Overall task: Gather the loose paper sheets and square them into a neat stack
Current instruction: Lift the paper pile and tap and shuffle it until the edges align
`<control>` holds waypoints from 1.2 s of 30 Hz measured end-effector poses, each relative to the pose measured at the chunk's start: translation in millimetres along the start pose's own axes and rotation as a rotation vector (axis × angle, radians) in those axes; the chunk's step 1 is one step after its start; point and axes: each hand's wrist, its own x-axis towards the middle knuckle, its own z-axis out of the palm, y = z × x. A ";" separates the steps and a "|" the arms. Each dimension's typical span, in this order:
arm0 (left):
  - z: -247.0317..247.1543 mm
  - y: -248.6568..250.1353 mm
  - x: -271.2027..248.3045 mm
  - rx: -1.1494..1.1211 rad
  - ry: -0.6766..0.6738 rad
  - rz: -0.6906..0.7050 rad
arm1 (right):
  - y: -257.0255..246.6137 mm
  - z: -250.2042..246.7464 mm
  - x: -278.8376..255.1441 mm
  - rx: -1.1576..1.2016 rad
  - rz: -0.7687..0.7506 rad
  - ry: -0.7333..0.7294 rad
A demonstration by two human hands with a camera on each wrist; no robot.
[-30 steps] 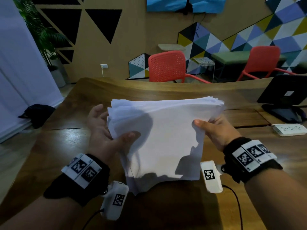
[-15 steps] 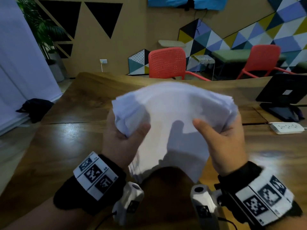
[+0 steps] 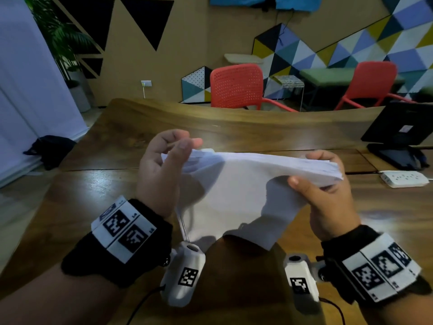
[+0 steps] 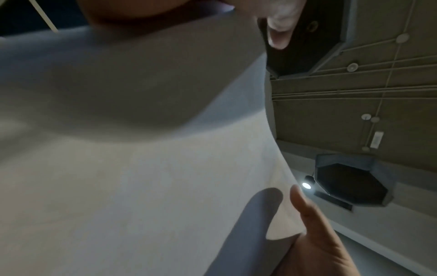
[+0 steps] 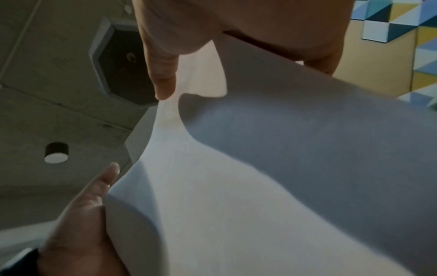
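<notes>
Where paper stack (image 3: pixel 248 184) sags between both hands, lower edge blurred, sheet count unreadable. Both wrist views mostly filled by white paper; stack's far side hidden. Stack held above tabletop (image 3: pixel 117 179), bowed, top edge fanned unevenly. Right hand (image 3: pixel 328 191) at stack's right end, thumb on near face, fingers curled over top edge, pinching sheets. Left hand (image 3: pixel 164 165) at stack's left end, palm beside sheets, fingers loosely spread; contact with paper hard to judge, grip cannot tell. Power strip (image 3: pixel 403 178) on tabletop, right of stack.
</notes>
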 end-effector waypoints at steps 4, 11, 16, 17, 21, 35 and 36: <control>6.9 -1.0 3.5 -0.016 0.079 -0.074 | -5.6 3.9 0.8 0.079 -0.010 0.039; 7.8 0.4 5.7 -0.099 0.117 -0.129 | -8.3 15.8 5.2 0.089 0.027 0.201; 4.0 2.8 8.4 -0.150 0.094 -0.166 | -5.9 20.9 16.5 0.099 0.149 0.374; 3.5 2.0 7.9 -0.144 0.081 -0.164 | -5.3 20.6 18.3 0.073 0.159 0.380; 0.6 -4.1 7.9 -0.116 0.063 -0.134 | -9.4 25.5 21.9 -0.053 0.121 0.418; -28.8 -32.9 10.0 0.294 -0.309 0.192 | -6.2 33.2 42.9 -0.182 -0.125 0.583; -28.5 -33.4 9.5 0.304 -0.249 0.183 | -9.4 31.5 43.5 -0.220 -0.173 0.573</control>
